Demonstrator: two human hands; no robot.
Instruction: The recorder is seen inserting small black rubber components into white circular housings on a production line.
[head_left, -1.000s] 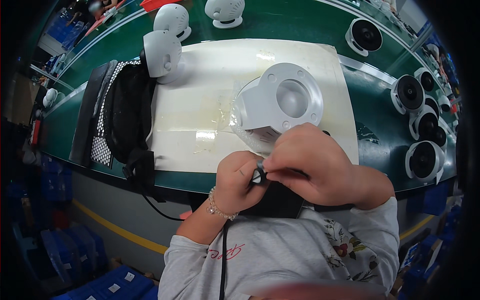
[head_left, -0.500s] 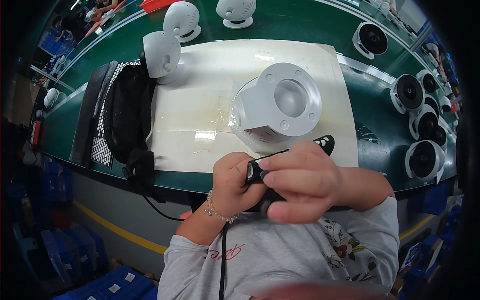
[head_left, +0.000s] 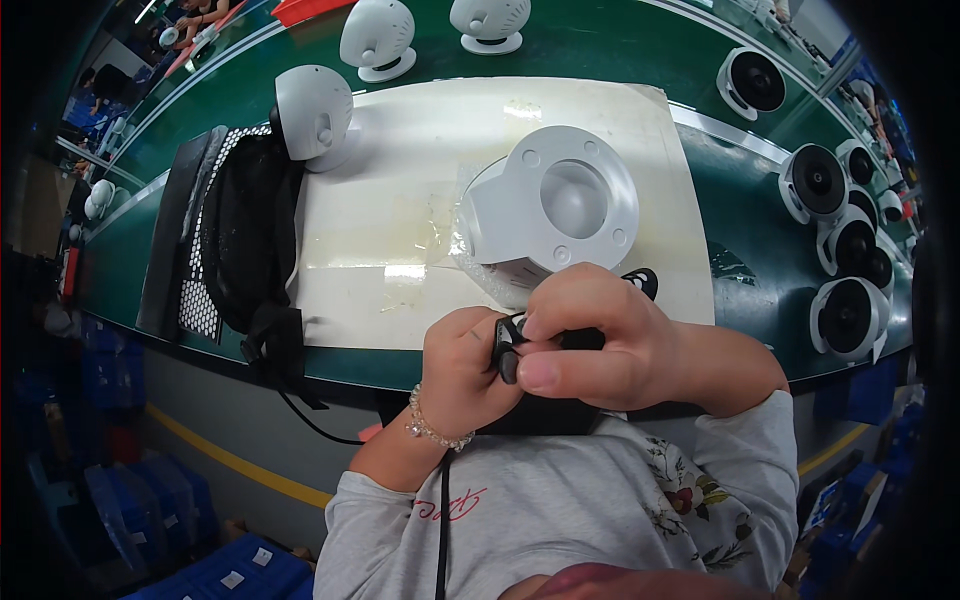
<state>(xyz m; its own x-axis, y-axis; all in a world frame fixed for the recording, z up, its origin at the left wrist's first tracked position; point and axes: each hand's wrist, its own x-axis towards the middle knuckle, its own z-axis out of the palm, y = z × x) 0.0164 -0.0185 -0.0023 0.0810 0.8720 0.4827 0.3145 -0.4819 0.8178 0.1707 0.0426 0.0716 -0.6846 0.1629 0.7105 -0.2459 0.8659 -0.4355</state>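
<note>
My left hand, a beaded bracelet at its wrist, is closed round a small black part with a rounded tip. Thumb and fingers of my right hand meet at that part in a pinch; what lies between them is mostly hidden. A black piece with white spots sticks out beyond the right hand's knuckles. Just past both hands, a white fan body stands with its round ring base facing up, resting on clear bubble wrap over the pale board.
At left lie a black pouch and a white perforated strip. A white fan stands on the board's far left corner. More white fans stand along the back; several with black fronts stand at right on the green table.
My right thumb has risen, and its fingers have closed in on the black part in my left hand. The left hand has barely moved. The view has shifted slightly.
</note>
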